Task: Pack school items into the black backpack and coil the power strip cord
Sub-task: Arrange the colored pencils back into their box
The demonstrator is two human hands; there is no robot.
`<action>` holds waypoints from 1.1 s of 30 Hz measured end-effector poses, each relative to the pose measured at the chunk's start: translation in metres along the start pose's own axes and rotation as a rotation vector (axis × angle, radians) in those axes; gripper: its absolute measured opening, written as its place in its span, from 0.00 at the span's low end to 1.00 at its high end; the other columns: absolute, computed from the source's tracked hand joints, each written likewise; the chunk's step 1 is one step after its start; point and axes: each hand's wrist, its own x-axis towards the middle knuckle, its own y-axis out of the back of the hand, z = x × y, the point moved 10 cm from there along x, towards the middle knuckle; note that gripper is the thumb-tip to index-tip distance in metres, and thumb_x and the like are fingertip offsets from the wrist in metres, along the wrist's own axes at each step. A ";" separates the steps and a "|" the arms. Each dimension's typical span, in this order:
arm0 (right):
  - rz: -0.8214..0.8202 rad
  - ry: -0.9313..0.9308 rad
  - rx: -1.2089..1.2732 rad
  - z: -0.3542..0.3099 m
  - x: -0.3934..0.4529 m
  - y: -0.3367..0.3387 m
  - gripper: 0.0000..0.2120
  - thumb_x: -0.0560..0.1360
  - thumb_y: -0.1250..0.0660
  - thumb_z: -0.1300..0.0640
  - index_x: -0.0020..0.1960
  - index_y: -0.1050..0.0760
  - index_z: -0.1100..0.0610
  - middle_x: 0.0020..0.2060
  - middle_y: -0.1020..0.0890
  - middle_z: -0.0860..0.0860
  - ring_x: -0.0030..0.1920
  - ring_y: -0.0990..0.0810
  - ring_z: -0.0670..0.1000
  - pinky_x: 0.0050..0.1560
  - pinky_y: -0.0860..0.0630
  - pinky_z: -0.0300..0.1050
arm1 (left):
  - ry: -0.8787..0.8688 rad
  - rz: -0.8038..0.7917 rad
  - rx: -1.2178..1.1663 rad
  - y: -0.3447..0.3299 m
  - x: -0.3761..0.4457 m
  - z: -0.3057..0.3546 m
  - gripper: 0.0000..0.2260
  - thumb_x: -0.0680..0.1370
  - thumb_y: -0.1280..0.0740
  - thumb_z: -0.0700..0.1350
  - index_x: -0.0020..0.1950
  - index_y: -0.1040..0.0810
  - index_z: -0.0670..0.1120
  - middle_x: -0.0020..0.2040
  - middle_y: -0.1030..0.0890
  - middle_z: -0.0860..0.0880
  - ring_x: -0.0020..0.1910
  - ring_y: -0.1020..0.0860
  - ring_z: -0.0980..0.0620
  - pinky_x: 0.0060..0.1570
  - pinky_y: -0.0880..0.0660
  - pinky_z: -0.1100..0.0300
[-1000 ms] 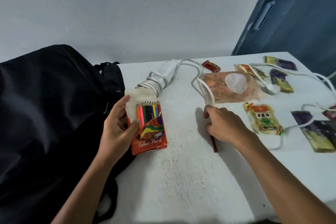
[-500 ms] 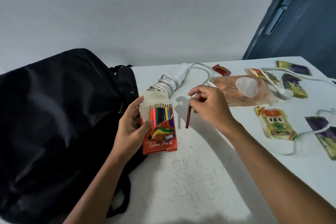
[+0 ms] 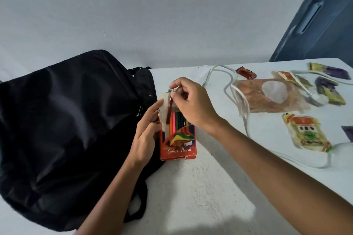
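Note:
The black backpack (image 3: 63, 129) lies on the left of the white table (image 3: 200, 187). My left hand (image 3: 148, 131) grips the left side of an orange colour pencil box (image 3: 178, 145) with its flap open and several pencils showing. My right hand (image 3: 191, 101) pinches a dark red pencil (image 3: 169, 109) by its top end, the lower end inside the box at the left of the row. The white power strip cord (image 3: 240, 105) loops loose across the table to the right; the strip itself is hidden behind my right hand.
Several snack packets lie on the right: a clear orange-brown bag (image 3: 267, 95), a yellow-green packet (image 3: 305, 132), a small red wrapper (image 3: 246, 72), purple and yellow ones at the far edge. A white plug (image 3: 315, 99) lies among them. A dark door (image 3: 321, 17) stands behind.
My right hand picked the dark red pencil off the table, carried it left and brought it to the open box. My left hand kept holding the box.

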 end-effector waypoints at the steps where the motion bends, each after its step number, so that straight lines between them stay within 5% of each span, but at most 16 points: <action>1: -0.018 0.001 -0.016 0.000 0.001 -0.003 0.05 0.76 0.36 0.64 0.51 0.22 0.60 0.36 0.20 0.52 0.35 0.22 0.47 0.38 0.25 0.36 | -0.001 -0.002 -0.003 0.000 0.000 0.000 0.26 0.71 0.44 0.38 0.69 0.30 0.50 0.60 0.22 0.41 0.58 0.22 0.41 0.53 0.23 0.50; 7: -0.208 -0.003 -0.087 0.002 -0.011 -0.023 0.05 0.72 0.30 0.62 0.48 0.19 0.59 0.40 0.22 0.48 0.40 0.25 0.42 0.41 0.28 0.30 | -0.005 -0.003 0.000 -0.002 0.001 -0.002 0.28 0.70 0.42 0.33 0.70 0.31 0.46 0.58 0.20 0.43 0.53 0.19 0.46 0.47 0.22 0.58; 13: -0.160 0.008 -0.181 0.007 -0.017 -0.020 0.18 0.66 0.25 0.59 0.54 0.26 0.54 0.49 0.26 0.49 0.47 0.26 0.46 0.48 0.27 0.36 | -0.014 0.008 0.034 -0.002 0.001 -0.001 0.29 0.73 0.40 0.24 0.72 0.34 0.43 0.59 0.20 0.43 0.51 0.18 0.50 0.44 0.22 0.62; 19: 0.003 -0.019 -0.215 0.015 -0.017 0.002 0.16 0.68 0.26 0.52 0.54 0.25 0.54 0.51 0.27 0.51 0.53 0.27 0.48 0.54 0.27 0.39 | -0.025 0.031 0.045 0.000 0.000 0.001 0.29 0.74 0.38 0.23 0.72 0.34 0.45 0.57 0.20 0.46 0.45 0.18 0.55 0.41 0.22 0.65; 23: 0.042 -0.110 -0.211 0.035 -0.019 0.020 0.17 0.72 0.29 0.56 0.59 0.28 0.54 0.55 0.29 0.51 0.57 0.28 0.50 0.57 0.28 0.41 | -0.029 0.035 0.003 0.002 -0.001 0.002 0.29 0.75 0.36 0.27 0.72 0.35 0.46 0.58 0.19 0.47 0.51 0.18 0.50 0.44 0.20 0.62; 28: -0.058 -0.413 0.076 0.067 -0.034 0.024 0.20 0.76 0.32 0.54 0.65 0.33 0.54 0.48 0.22 0.50 0.45 0.21 0.44 0.39 0.24 0.38 | -0.009 0.016 -0.065 0.003 0.000 -0.001 0.29 0.75 0.36 0.28 0.73 0.36 0.45 0.59 0.19 0.48 0.54 0.18 0.47 0.47 0.19 0.56; 33: -0.127 -0.570 0.472 0.081 -0.051 0.014 0.05 0.74 0.30 0.64 0.49 0.22 0.60 0.40 0.16 0.56 0.34 0.18 0.48 0.29 0.24 0.38 | -0.011 -0.018 -0.104 0.001 0.000 -0.001 0.33 0.72 0.33 0.35 0.75 0.39 0.49 0.63 0.22 0.43 0.56 0.19 0.43 0.50 0.19 0.49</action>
